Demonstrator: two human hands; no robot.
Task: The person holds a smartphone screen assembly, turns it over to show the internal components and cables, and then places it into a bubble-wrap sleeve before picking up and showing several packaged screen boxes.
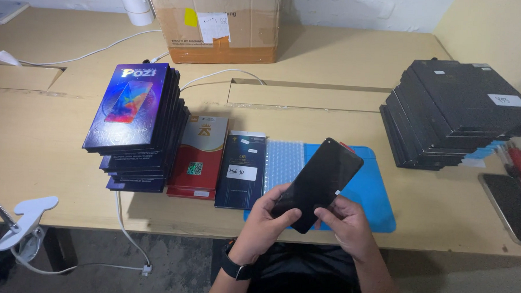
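Black phone screen held between both hands' grip.

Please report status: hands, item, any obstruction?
Left hand and right hand both grip black phone screen, tilted, above blue mat. Box stacks beside, apart. Nothing blocking.

Left hand and right hand hovering over near counter edge, gripping black screen panel. Blue mat lying flat beyond, giving open passage forward. Tall box stack, red box and dark blue box crowding left side. Black box stack blocking right. Cardboard box standing at far edge; mid-counter between stacks lying open.
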